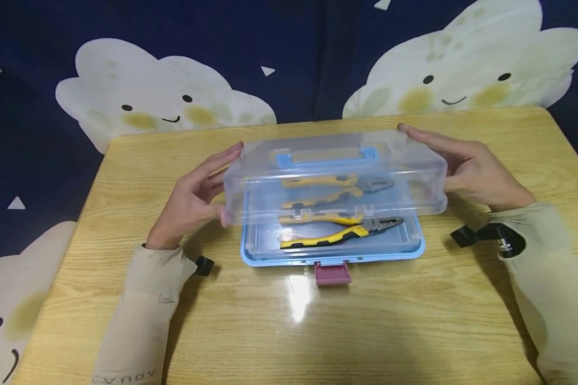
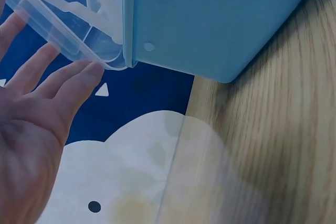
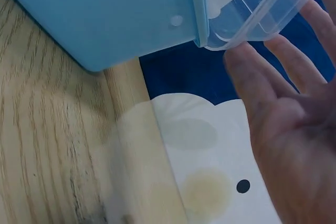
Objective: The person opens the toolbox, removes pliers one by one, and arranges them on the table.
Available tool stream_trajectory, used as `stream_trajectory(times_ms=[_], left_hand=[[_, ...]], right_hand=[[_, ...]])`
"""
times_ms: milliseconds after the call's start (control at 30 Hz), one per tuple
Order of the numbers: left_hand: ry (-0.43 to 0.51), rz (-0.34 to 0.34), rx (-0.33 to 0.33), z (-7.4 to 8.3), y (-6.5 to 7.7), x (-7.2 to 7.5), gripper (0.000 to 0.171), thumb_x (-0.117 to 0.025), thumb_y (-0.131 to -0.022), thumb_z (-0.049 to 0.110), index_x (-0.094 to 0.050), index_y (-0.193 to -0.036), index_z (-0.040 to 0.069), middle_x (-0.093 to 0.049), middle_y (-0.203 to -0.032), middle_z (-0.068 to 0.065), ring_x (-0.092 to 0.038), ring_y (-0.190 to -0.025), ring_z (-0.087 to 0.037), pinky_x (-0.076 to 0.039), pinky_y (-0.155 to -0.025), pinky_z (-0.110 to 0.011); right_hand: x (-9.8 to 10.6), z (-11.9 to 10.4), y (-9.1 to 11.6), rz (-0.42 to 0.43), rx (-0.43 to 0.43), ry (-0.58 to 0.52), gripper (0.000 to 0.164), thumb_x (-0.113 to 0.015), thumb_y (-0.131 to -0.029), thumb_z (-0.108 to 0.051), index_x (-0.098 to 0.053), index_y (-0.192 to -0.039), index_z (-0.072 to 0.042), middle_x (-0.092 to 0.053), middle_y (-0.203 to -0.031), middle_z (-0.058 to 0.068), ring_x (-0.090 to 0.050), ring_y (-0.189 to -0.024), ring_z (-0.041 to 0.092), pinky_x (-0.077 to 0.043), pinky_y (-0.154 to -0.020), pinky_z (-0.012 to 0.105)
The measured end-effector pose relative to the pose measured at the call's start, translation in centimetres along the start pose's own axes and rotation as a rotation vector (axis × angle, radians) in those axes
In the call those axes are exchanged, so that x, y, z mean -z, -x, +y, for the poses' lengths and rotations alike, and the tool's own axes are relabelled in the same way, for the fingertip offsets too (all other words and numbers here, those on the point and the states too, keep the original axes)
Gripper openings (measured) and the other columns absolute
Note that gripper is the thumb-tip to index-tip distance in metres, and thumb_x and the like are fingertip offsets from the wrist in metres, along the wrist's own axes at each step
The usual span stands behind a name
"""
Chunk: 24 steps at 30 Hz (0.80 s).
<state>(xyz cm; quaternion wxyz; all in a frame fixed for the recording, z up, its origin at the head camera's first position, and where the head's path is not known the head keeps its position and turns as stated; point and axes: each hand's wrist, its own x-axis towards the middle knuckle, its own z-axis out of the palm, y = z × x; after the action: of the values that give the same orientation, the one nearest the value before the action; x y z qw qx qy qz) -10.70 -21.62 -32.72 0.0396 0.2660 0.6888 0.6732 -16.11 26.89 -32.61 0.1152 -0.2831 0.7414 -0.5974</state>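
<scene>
A clear plastic lid (image 1: 260, 155) with a light blue handle (image 1: 326, 162) is raised and tilted over a light blue toolbox (image 1: 289, 261). My left hand (image 1: 192, 195) holds the lid's left end, thumb at the front corner and fingers toward the back. Its right end is held the same way by my right hand (image 1: 481, 171). Inside the box lie pliers (image 1: 332, 239) with yellow and black handles. Through the lid a similar pliers shape shows behind; I cannot tell whether it is a second pair or a reflection. A maroon latch (image 1: 333, 274) hangs at the front.
The toolbox stands on a wood-grain table (image 1: 270, 331). Behind the table's far edge hangs a dark blue cloth (image 1: 294, 59) with smiling white clouds. In both wrist views, white plastic arms (image 2: 97, 19) show inside the lid.
</scene>
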Motion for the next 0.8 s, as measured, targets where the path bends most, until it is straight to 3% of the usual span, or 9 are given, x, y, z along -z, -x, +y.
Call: stream_trajectory(times_ms=[167,533,800], left_hand=[[-0.022,0.014,-0.006,0.27,0.10,-0.06,0.107,-0.088,-0.063,0.044,-0.047,-0.154,0.005,-0.039,-0.167,-0.010,-0.056,-0.143,-0.020,-0.048,-0.119,-0.032],[-0.034,0.042,0.052,0.62,-0.11,-0.28,0.109,-0.088,-0.060,0.051,-0.050,-0.154,0.009,-0.046,-0.163,-0.009,-0.065,-0.132,-0.021,-0.057,-0.108,-0.029],[-0.037,0.131,0.045,0.35,-0.34,-0.40,0.117,-0.090,-0.054,0.055,-0.047,-0.154,0.013,-0.052,-0.158,-0.012,-0.068,-0.126,-0.016,-0.056,-0.107,-0.026]], right_hand=[[-0.14,-0.06,0.03,0.031,-0.001,-0.013,0.094,-0.078,-0.071,0.026,-0.045,-0.154,-0.002,-0.041,-0.167,0.000,-0.042,-0.149,0.004,-0.051,-0.102,0.008],[-0.38,0.37,0.07,0.042,0.072,-0.149,0.085,-0.077,-0.070,0.027,-0.051,-0.147,0.005,-0.051,-0.161,0.003,-0.046,-0.148,0.010,-0.051,-0.106,0.012],[-0.80,-0.04,-0.07,0.109,0.002,-0.078,0.080,-0.077,-0.073,0.025,-0.053,-0.147,0.003,-0.054,-0.158,0.001,-0.048,-0.146,0.008,-0.047,-0.108,0.009]])
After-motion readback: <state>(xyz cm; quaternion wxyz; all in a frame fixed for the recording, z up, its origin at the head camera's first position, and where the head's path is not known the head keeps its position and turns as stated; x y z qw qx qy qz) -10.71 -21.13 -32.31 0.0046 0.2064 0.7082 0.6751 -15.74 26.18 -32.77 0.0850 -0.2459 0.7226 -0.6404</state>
